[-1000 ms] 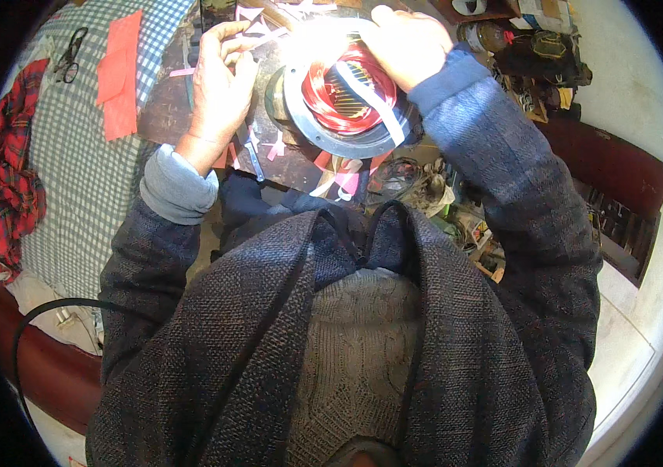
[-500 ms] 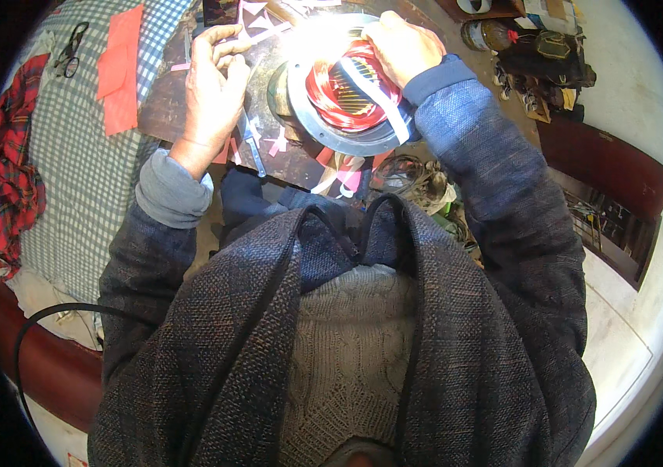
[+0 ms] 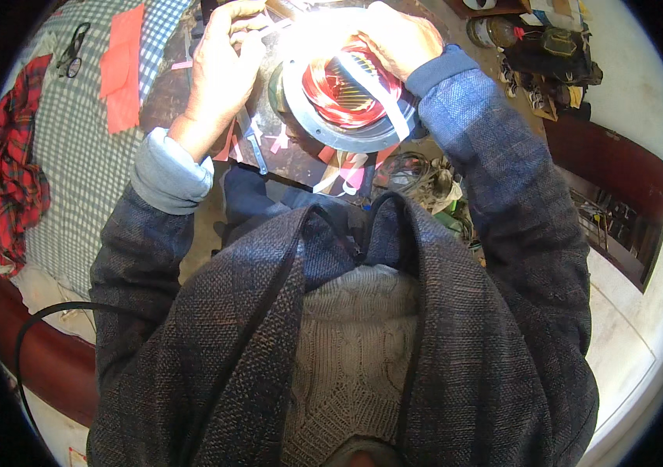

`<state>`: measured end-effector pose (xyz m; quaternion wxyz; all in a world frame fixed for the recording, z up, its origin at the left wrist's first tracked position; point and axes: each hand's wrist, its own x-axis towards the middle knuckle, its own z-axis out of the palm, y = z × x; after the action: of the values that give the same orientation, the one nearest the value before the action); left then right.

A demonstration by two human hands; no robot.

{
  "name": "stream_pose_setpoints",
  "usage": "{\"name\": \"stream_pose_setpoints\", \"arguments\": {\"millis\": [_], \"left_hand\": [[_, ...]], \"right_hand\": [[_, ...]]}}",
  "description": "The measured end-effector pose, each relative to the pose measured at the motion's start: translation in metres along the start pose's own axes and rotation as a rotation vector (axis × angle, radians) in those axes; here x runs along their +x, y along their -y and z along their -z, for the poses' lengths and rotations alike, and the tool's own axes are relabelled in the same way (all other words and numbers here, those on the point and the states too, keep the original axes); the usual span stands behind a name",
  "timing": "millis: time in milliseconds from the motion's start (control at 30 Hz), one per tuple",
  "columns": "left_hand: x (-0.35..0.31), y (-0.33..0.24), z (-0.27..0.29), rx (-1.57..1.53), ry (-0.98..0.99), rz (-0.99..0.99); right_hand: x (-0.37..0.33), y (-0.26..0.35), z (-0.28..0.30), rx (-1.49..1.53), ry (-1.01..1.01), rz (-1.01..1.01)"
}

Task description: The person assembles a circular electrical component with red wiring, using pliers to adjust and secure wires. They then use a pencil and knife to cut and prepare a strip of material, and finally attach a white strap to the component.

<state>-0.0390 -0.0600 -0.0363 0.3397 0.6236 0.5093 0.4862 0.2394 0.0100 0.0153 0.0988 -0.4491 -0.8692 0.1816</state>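
Observation:
A round grey metal motor stator (image 3: 337, 138) with a ring of reddish copper windings (image 3: 323, 105) lies on the dark worktable. A white tape (image 3: 382, 93) crosses the windings and hangs over the near right rim. My left hand (image 3: 226, 70) is left of the stator, fingers curled together on a white strip (image 3: 275, 28) that runs toward the glare at the stator's far side. My right hand (image 3: 405, 40) bends over the far right of the windings, its fingers closed; glare hides what they grip. A blue-handled knife (image 3: 254, 146) lies between my left wrist and the stator.
Pink paper scraps (image 3: 279, 142) lie near the stator. On the left, red paper strips (image 3: 123, 70) and eyeglasses (image 3: 72, 58) rest on a checked cloth (image 3: 74, 171). A plastic bottle (image 3: 493, 33) stands far right, by an open drawer (image 3: 615, 226) of tools.
My left hand has shifted up and to the right, toward the stator. My right hand has moved slightly down over the windings, its fingers reaching further left.

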Motion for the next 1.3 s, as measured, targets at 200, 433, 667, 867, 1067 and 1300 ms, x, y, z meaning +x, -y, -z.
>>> {"name": "stream_pose_setpoints", "arguments": {"millis": [200,433,667,867,1067,1300], "left_hand": [[-0.002,-0.003,-0.004,-0.113,0.028,0.046],[-0.004,-0.006,-0.003,-0.066,0.033,0.092],[-0.005,0.007,-0.015,-0.062,0.016,0.054],[-0.019,0.018,-0.001,-0.134,-0.03,0.114],[-0.034,0.026,0.01,-0.102,-0.062,0.146],[-0.05,0.041,0.018,-0.185,-0.045,0.27]], "right_hand": [[-0.008,0.008,0.004,0.068,-0.107,0.166],[0.007,0.016,0.029,0.13,-0.011,0.271],[0.033,0.036,0.012,-0.081,0.085,0.435],[0.027,0.02,0.018,-0.543,0.185,0.344],[0.017,0.013,0.029,-0.918,0.398,0.289],[0.014,0.002,0.012,-0.656,0.329,0.023]]}}
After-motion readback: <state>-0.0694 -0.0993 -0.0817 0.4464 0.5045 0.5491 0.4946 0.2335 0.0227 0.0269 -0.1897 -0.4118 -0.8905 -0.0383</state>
